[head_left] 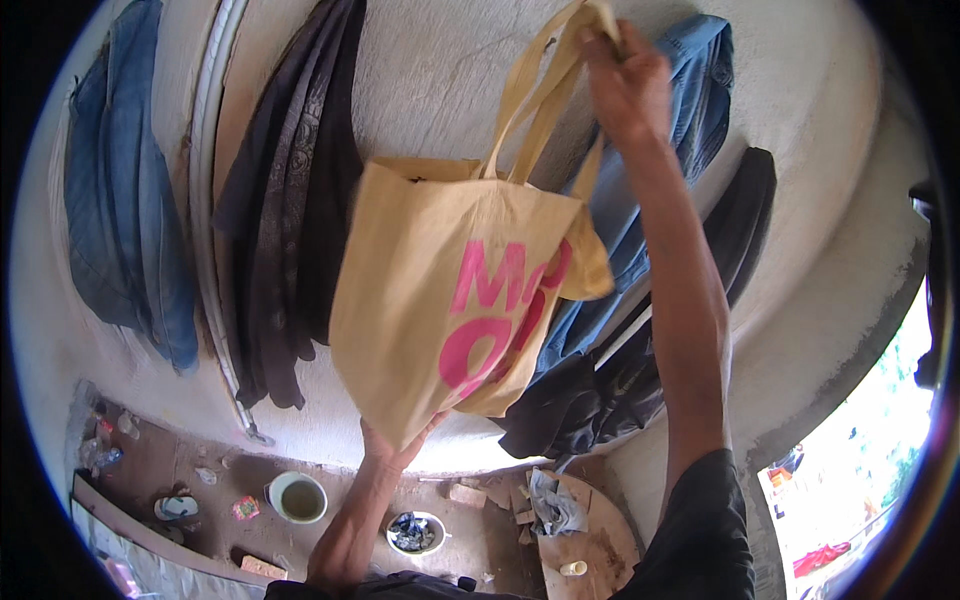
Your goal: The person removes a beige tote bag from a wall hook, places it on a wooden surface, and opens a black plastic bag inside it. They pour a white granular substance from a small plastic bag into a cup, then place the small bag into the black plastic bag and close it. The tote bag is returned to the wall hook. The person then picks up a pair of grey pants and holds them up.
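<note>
A tan cloth tote bag with large pink printing hangs in front of the wall, tilted, its mouth partly open. High up, my right hand is closed around the bag's long straps, close to the wall. Below, my left hand holds the bag's bottom corner from underneath; most of its fingers are hidden by the cloth. Just behind my right hand hang blue jeans, partly covered by the bag and my forearm.
Dark clothes and a blue garment hang at left, beside a pale pipe. Below stand a bucket of liquid, a white tub with dark contents, and a round wooden board. A bright opening lies at right.
</note>
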`<state>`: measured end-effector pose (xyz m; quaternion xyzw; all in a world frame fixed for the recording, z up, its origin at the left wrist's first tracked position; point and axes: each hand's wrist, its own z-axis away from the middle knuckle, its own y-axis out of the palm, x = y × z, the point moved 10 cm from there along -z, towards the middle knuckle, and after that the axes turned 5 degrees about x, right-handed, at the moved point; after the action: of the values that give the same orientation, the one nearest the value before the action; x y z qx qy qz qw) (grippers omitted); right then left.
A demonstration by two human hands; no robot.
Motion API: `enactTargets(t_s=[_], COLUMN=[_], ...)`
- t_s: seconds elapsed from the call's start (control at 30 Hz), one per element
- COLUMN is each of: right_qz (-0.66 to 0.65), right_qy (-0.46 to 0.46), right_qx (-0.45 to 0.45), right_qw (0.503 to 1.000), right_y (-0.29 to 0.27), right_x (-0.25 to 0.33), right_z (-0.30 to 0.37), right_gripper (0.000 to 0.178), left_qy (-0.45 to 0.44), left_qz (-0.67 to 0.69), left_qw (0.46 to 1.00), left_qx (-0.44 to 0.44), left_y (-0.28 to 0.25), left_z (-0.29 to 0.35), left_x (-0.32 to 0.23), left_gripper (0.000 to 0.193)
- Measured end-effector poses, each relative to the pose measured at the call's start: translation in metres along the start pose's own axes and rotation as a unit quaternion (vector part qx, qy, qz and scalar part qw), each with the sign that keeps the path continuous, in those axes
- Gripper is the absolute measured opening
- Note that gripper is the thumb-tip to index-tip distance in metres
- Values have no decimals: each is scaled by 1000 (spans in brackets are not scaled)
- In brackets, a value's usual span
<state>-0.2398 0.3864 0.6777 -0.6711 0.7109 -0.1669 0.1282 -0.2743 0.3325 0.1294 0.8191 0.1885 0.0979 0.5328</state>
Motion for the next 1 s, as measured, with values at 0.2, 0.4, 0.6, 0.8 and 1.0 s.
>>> enactTargets(t_s=[0.2, 0.4, 0.6, 0.8, 1.0], right_qz=[-4, -263, 178, 13, 144], right_qy=[-78, 112, 364, 566, 739], right_qx=[-77, 30, 92, -11, -131], right_qw=[994, 958, 910, 824, 645], right_y=[-133, -238, -334, -430, -556], right_x=[40, 51, 63, 32, 7], right_z=[109, 302, 530, 794, 1056], right_gripper=[25, 20, 32, 27, 23], left_qy=[6, -78, -293, -620, -568], left_qz=[-53, -102, -212, -118, -546], left_qw=[996, 974, 866, 688, 344], left_qx=[-75, -188, -345, -359, -512], left_y=[-40, -115, -293, -347, -255], left_z=[36, 113, 278, 536, 632], left_x=[-4, 60, 166, 238, 140], left_gripper=[60, 52, 44, 30, 18])
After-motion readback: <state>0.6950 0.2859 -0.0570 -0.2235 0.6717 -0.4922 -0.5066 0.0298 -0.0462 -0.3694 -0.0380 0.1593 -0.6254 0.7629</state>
